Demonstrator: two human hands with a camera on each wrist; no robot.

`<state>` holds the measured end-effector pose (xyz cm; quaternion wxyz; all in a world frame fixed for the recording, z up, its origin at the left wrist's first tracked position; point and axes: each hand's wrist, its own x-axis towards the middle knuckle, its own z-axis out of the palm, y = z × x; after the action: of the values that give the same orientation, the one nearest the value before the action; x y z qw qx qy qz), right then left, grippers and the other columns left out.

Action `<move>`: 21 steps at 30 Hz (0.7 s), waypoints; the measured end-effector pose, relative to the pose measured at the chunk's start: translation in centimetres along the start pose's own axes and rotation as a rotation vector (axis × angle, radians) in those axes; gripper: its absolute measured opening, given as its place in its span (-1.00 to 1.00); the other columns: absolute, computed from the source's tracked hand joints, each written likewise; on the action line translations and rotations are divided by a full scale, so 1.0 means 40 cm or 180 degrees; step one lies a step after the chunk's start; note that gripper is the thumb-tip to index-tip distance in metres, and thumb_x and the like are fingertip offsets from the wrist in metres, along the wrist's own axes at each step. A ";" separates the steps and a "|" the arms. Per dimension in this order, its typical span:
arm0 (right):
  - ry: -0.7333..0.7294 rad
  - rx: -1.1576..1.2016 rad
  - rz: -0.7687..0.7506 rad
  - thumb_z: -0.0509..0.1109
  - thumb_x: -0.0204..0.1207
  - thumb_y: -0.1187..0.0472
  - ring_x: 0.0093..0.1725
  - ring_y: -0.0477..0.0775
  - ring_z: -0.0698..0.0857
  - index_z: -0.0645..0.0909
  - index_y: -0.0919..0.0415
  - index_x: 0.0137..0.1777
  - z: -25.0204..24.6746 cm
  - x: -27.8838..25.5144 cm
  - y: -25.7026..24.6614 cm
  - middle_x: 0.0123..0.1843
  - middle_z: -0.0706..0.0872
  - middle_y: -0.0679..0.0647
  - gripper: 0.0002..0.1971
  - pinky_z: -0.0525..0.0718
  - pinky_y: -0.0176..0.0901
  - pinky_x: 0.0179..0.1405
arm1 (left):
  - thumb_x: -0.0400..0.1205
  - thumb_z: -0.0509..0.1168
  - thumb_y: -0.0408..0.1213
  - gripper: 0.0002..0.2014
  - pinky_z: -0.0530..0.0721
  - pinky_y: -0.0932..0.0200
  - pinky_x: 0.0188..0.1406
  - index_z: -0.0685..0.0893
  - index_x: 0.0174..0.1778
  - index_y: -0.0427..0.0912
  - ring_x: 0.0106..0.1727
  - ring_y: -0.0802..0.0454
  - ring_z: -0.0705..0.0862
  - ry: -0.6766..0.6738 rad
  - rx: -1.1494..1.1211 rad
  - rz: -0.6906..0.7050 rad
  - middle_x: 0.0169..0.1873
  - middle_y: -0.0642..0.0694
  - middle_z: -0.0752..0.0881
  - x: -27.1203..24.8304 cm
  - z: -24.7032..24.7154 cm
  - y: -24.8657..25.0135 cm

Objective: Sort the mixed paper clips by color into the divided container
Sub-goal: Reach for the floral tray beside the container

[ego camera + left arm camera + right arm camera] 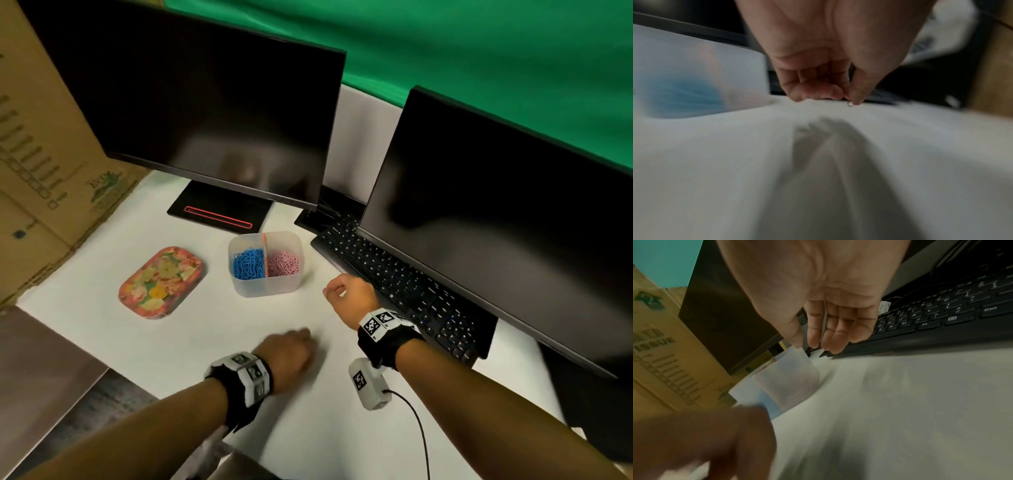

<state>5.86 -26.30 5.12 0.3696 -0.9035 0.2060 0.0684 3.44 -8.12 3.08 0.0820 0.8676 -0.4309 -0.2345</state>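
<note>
Clip (850,104) (colour unclear) at blurred left hand (824,65)

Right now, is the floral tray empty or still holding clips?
Empty: the floral tray shows no clips; blue clips and pink clips fill the divided container.

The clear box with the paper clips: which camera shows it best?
The head view: the box is sharp, with blue clips left of the divider and pink clips right. Both wrist views show only a blurred side wall with faint colour behind.
</note>
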 end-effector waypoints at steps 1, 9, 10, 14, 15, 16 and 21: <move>0.0089 0.0066 -0.0016 0.44 0.50 0.05 -0.11 0.02 0.72 0.72 0.07 -0.07 -0.003 0.001 -0.002 -0.16 0.74 -0.03 -0.87 0.67 -0.21 -0.07 | 0.62 0.16 -0.21 -0.86 0.64 -0.03 -0.08 0.59 0.03 -0.06 0.07 -0.16 0.64 0.0481 -0.0308 -0.0281 0.07 -0.08 0.56 0.006 -0.035 -0.023; 0.0247 0.0182 -0.0096 0.42 0.51 0.10 -0.11 0.02 0.71 0.76 0.12 -0.09 0.000 0.006 -0.033 -0.14 0.76 -0.01 -0.87 0.63 -0.24 -0.06 | 0.63 0.18 -0.16 -0.75 0.63 -0.07 0.11 0.65 0.15 -0.09 0.24 -0.19 0.60 0.1306 -0.0348 -0.1604 0.27 -0.11 0.57 0.099 -0.263 -0.170; 0.0237 0.0179 -0.0087 0.42 0.51 0.09 -0.10 0.02 0.72 0.76 0.10 -0.08 0.003 0.006 -0.036 -0.13 0.77 -0.01 -0.87 0.66 -0.21 -0.04 | 0.63 0.17 -0.16 -0.73 0.63 -0.05 0.08 0.66 0.18 -0.10 0.24 -0.19 0.60 0.1242 -0.0256 -0.1636 0.27 -0.12 0.58 0.109 -0.269 -0.181; 0.0189 0.0175 -0.0104 0.42 0.50 0.07 -0.11 0.00 0.72 0.73 0.04 -0.13 0.009 0.004 -0.042 -0.15 0.74 -0.07 -0.91 0.70 -0.13 -0.03 | 0.61 0.25 -0.10 -0.71 0.64 -0.05 0.16 0.66 0.22 -0.04 0.25 -0.16 0.59 0.1388 -0.0454 -0.1624 0.23 -0.08 0.59 0.111 -0.271 -0.218; 0.0167 0.0149 -0.0111 0.42 0.50 0.07 -0.11 0.00 0.72 0.71 0.01 -0.14 0.011 0.004 -0.043 -0.17 0.73 -0.08 -0.93 0.70 -0.13 -0.03 | 0.60 0.29 -0.08 -0.71 0.64 -0.06 0.19 0.65 0.22 -0.03 0.25 -0.15 0.57 0.1552 -0.0586 -0.1635 0.22 -0.08 0.57 0.098 -0.273 -0.231; 0.0132 0.0116 -0.0114 0.42 0.50 0.07 -0.10 0.00 0.72 0.71 0.00 -0.13 0.013 0.004 -0.044 -0.18 0.72 -0.09 -0.94 0.71 -0.14 -0.03 | 0.58 0.31 -0.08 -0.71 0.64 -0.06 0.18 0.64 0.21 -0.03 0.24 -0.14 0.57 0.1742 -0.0670 -0.1671 0.21 -0.08 0.57 0.082 -0.275 -0.249; -0.0217 -0.0171 -0.0088 0.40 0.54 0.03 0.03 0.00 0.70 0.66 0.04 0.15 0.030 0.014 -0.050 0.03 0.75 -0.04 -0.78 0.58 -0.27 0.00 | 0.53 0.35 -0.03 -0.57 0.60 -0.15 0.24 0.54 0.32 0.01 0.31 -0.21 0.51 0.1770 -0.0653 -0.2533 0.30 -0.16 0.51 -0.038 -0.262 -0.397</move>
<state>7.26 -24.38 5.38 0.3530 -0.9129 0.1788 0.0996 18.91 2.22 7.31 0.1829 0.9819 -0.0028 -0.0485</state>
